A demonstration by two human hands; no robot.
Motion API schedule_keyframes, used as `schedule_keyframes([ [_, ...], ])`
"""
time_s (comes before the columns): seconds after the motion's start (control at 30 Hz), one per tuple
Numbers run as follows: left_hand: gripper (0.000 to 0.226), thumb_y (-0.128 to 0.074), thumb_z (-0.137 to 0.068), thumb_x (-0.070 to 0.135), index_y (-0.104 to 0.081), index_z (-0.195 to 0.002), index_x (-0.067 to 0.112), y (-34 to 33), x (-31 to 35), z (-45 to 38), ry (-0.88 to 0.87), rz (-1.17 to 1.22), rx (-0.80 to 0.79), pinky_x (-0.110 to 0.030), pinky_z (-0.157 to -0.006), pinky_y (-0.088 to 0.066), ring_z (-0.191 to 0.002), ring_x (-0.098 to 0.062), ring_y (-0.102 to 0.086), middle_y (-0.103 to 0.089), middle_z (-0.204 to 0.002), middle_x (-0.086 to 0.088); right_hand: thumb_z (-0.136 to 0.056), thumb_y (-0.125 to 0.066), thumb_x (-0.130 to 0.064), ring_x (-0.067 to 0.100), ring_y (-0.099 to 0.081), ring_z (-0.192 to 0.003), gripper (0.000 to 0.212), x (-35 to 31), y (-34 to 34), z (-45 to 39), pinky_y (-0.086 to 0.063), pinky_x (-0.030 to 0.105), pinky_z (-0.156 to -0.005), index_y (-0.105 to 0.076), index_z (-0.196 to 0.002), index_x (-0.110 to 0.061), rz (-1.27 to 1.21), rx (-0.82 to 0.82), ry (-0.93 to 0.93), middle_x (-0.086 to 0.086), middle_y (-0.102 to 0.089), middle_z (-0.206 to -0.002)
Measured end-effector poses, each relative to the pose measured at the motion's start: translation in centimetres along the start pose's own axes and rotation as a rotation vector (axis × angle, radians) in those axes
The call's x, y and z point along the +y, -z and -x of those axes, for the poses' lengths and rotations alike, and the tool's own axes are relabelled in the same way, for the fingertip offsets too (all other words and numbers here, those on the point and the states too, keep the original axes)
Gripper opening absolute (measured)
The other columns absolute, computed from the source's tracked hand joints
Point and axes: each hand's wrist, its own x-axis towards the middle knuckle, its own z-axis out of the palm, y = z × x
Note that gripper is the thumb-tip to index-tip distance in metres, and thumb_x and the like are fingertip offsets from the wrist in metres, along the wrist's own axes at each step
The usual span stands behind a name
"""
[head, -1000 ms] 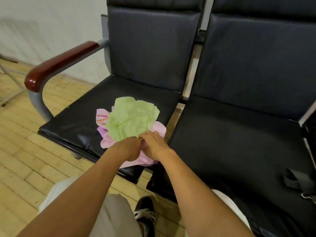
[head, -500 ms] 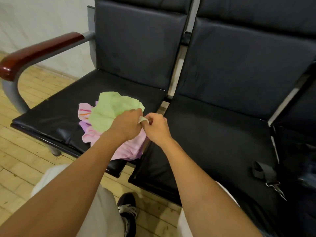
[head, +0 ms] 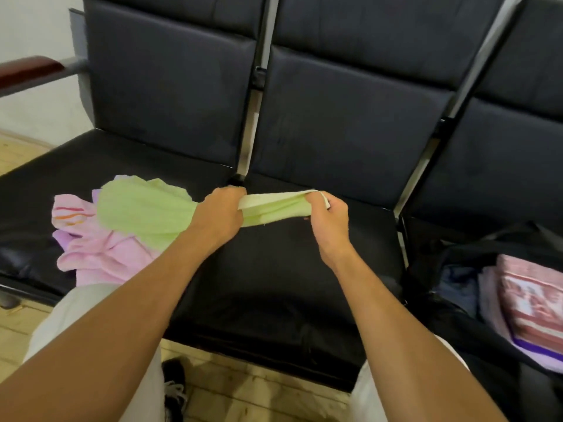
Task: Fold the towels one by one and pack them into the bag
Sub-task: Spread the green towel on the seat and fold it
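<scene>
A light green towel (head: pixel 146 208) is stretched over the black seats. My left hand (head: pixel 217 213) grips it near the middle, and my right hand (head: pixel 327 214) pinches its corner, with a taut strip of the towel between them. The rest of the green towel lies on a crumpled pink towel (head: pixel 100 254) on the left seat, with a bit of purple cloth under it. A black bag (head: pixel 475 254) stands open on the right seat, with folded pink and purple towels (head: pixel 533 303) inside.
Three black padded seats (head: pixel 274 269) stand in a row with metal bars between them. A dark red armrest (head: pixel 27 70) sticks out at the far left. Wooden floor (head: pixel 253 391), my knees and a black shoe (head: pixel 175 388) are below.
My hands have lifted the green towel's edge off the pile and pulled apart, the right hand drawing the corner rightward over the middle seat. The view has swung right, bringing the bag into sight.
</scene>
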Motion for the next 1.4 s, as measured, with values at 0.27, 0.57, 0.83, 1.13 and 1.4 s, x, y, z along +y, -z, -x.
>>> schedule_keyframes([
  [0.27,0.034,-0.041,-0.084,-0.012,-0.063,-0.094,0.012,-3.4,6.4,-0.9,-0.101,0.294,-0.055,-0.032,-0.067,-0.042,-0.085,-0.025,-0.056,-0.054,-0.078,-0.003,-0.094,-0.052,-0.021,0.015,-0.044,-0.066,0.033,1.6,11.2,-1.0,-0.041,0.033,-0.057,-0.051,-0.076,0.007,-0.039,0.432,0.022,0.007,-0.043,-0.072],
  [0.57,0.029,-0.048,-0.089,-0.001,-0.070,-0.086,0.017,-5.9,10.3,-0.6,-0.170,0.456,-0.175,-0.042,-0.071,-0.055,-0.081,-0.025,-0.066,-0.069,-0.084,-0.007,-0.097,-0.046,-0.009,-0.001,-0.040,-0.046,0.032,1.7,18.1,-0.1,-0.039,0.021,-0.046,-0.042,-0.066,-0.015,-0.189,0.734,0.115,-0.005,-0.040,-0.059],
  [0.83,0.046,-0.039,-0.079,-0.012,-0.068,-0.071,0.023,-4.6,8.2,-1.4,-0.052,0.461,-0.085,-0.035,-0.065,-0.052,-0.077,-0.021,-0.063,-0.068,-0.078,-0.006,-0.087,-0.064,-0.010,0.009,-0.049,-0.061,0.022,3.7,18.0,-0.9,-0.039,0.014,-0.051,-0.052,-0.068,-0.010,0.532,0.234,0.119,0.001,-0.058,-0.069],
  [1.13,0.032,-0.048,-0.092,0.016,-0.048,-0.066,-0.003,-2.7,5.4,-0.6,-0.023,0.515,-0.254,-0.032,-0.061,-0.033,-0.061,-0.017,-0.042,-0.041,-0.064,-0.007,-0.085,-0.036,0.013,0.025,-0.060,-0.081,0.046,4.9,15.5,-0.2,-0.047,0.038,-0.063,-0.060,-0.075,-0.025,0.800,-0.265,-0.011,0.006,-0.063,-0.085],
  [1.4,0.026,-0.078,-0.074,0.045,-0.061,-0.070,0.027,1.1,3.4,1.8,-0.290,-0.066,-0.585,-0.023,-0.062,-0.039,-0.071,-0.008,-0.054,-0.056,-0.073,0.009,-0.069,-0.069,-0.071,0.013,-0.060,-0.087,0.039,2.3,14.9,3.1,-0.051,0.034,-0.070,-0.067,-0.085,-0.036,1.054,-0.415,0.016,-0.009,-0.067,-0.088],
])
